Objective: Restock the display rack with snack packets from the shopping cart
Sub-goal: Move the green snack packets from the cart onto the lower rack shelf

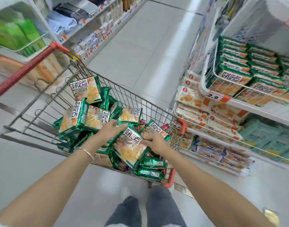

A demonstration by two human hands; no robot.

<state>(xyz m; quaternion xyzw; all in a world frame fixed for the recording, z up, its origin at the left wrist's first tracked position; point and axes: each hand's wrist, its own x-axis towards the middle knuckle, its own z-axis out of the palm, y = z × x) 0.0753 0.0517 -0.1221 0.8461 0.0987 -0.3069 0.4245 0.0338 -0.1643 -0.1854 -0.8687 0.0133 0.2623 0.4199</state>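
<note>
View from above, looking down a shop aisle. A wire shopping cart (137, 102) fills the centre left of the frame, with its red handle (22, 71) running toward the upper left. The cart holds a loose heap of green-and-cream snack packets (84, 118), piled below its rim on the far side and level with the near edge at lower centre.

Both bare arms reach in from the bottom of the frame. The left hand (113, 129), a thin bracelet (88, 153) on its wrist, is stretched nearly flat, fingers straight and lying on the upper left corner of one packet (132, 149) that sits tilted on top of the heap. The right hand (155, 141) meets the same packet at its right edge, fingers bent over that edge in a grip.

At the right of the frame stands the white wire display rack (206, 82). Its upper basket is partly filled with matching green packets in rows, behind a front rail with a price tag (214, 96) reading 2.9. The shelves below hold white-and-orange packs.

The cart's red corner bumper (183, 126) sits just beside the rack's lower shelves. Pale tiled floor (140, 46) lies open beyond the cart toward the top centre, between the rack and another shelving run (94, 30) at the upper left.
</note>
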